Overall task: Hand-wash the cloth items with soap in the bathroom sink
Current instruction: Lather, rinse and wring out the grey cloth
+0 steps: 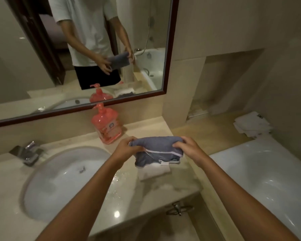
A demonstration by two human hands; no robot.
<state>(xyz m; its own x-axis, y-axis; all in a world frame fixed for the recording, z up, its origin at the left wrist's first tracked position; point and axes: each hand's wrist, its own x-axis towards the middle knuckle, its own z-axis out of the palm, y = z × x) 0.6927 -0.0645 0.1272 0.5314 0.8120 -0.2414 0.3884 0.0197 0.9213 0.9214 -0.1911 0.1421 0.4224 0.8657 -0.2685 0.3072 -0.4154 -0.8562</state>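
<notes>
Gripping blue cloth, both hands

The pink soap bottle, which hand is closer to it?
Left. The left hand grips the grey cloth just in front of the soap bottle; the right hand grips the cloth's far end, farther right.

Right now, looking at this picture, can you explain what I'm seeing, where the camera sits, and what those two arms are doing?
The camera is worn on a person's head and looks down at their own bare arms; the mirror ahead reflects them. The left hand and right hand each grip an end of a grey-blue cloth, held just above a folded white cloth on the wet counter. To the left are the sink and its tap. A pink soap bottle stands behind. A bathtub is on the right, with white towels beyond it.
</notes>
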